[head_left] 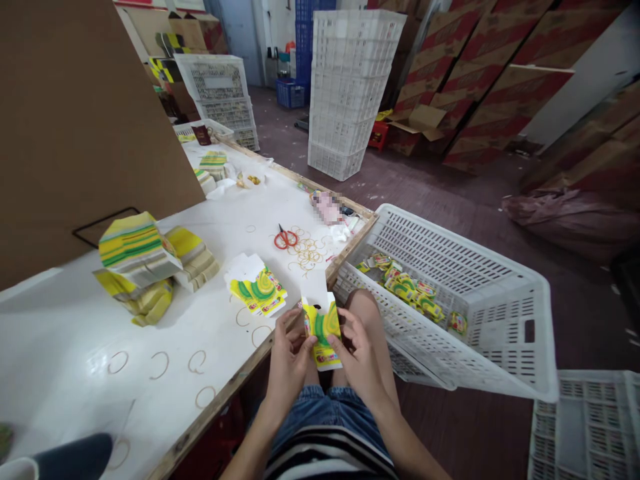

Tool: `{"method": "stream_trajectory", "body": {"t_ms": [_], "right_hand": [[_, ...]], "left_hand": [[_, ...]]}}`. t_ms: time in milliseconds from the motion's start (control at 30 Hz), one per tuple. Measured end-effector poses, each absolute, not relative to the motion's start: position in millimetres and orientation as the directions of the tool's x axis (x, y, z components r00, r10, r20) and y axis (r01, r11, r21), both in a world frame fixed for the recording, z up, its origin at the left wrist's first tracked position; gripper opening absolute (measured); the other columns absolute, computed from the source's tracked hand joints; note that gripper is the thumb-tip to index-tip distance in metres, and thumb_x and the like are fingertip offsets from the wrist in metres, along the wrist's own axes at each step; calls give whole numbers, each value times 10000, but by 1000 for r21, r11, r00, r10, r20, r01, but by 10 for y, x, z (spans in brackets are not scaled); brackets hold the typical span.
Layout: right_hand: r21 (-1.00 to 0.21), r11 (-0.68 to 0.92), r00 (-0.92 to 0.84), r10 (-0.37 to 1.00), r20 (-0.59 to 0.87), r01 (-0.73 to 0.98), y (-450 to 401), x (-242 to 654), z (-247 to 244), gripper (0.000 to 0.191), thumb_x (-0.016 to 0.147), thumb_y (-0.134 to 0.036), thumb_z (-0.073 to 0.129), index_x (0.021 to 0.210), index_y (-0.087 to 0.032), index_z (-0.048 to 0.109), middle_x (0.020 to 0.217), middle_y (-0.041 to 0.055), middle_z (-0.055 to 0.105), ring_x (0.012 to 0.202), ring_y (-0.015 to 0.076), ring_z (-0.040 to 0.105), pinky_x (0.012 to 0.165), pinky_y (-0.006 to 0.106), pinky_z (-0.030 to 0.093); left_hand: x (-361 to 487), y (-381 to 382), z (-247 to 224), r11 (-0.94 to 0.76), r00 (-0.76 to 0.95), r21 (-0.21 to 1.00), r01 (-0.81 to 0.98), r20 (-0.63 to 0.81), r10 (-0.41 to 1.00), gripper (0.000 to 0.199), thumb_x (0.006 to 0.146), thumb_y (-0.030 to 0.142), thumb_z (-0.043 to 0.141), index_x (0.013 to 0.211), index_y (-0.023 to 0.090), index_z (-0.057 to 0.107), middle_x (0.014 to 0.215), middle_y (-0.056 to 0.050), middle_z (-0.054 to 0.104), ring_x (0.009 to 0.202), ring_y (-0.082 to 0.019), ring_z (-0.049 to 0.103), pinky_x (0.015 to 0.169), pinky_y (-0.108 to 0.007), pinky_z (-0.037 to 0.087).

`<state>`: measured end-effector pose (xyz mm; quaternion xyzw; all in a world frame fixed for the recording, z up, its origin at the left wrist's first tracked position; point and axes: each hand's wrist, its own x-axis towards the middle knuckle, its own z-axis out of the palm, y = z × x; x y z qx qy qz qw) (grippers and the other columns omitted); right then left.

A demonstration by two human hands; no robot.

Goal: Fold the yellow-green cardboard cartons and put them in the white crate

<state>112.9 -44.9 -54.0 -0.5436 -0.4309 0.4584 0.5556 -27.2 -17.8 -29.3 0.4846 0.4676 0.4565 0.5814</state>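
Between my two hands, above my lap, is a yellow and green printed carton with a white flap standing up at its top end. My left hand grips its left edge, thumb on the printed face. On the opposite edge my right hand pinches it the same way, the fingers behind hidden. Just left of the hands, a small fanned pile of flat cartons lies on the white table. Farther left sit bundled stacks of cartons.
Red-handled scissors and loose rubber bands lie on the table. At my right stands a white crate holding several small cartons. Stacked white crates stand beyond the table. A brown board rises at left.
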Motion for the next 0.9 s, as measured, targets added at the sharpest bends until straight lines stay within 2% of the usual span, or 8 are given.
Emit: {"method": "stream_trajectory", "body": {"t_ms": [133,267,500,667,900], "right_hand": [[-999,32,173,985,27,-27,-445,1149,-524,547,887,-358,609,1377,-202,425,1097,106,686,948,221,666,831,327,538],[-997,4,143,990,-7,-72,-438,1184,-469,618,866,-357,631,1411,-214,375,1103,97,678,959,228,665,800,321,548],[-987,-62,35,997,-68,-146,-456,1225,-377,686,839,-324,665,1421,-261,307,1067,62,672,939,217,668,806,332,542],[-975,-77,33,996,-86,-210,-471,1234,-375,656,817,-309,688,1366,-276,330,993,38,686,861,202,675,773,327,539],[-968,-74,38,996,-86,-241,-485,1228,-355,598,829,-357,674,1331,-271,361,947,31,687,822,203,678,711,307,542]], "left_hand": [[-302,-180,-280,110,294,993,-32,-95,951,644,853,293,619,1405,227,295,1345,-159,577,1127,-252,634,923,-391,522],[-310,-180,-267,133,389,990,-46,-105,915,748,835,248,643,1459,254,230,1374,-141,560,1154,-263,620,927,-396,527],[-348,-199,-203,135,483,987,-82,-79,872,717,893,223,575,1482,273,170,1279,-121,632,1133,-242,629,904,-365,522],[-392,-188,-179,125,513,992,-3,-106,852,632,901,232,568,1445,258,247,1206,-118,664,1022,-232,671,853,-349,526],[-386,-203,-175,126,511,992,12,-114,852,625,887,240,584,1417,232,253,1187,-120,664,1003,-236,678,843,-355,528]]}}
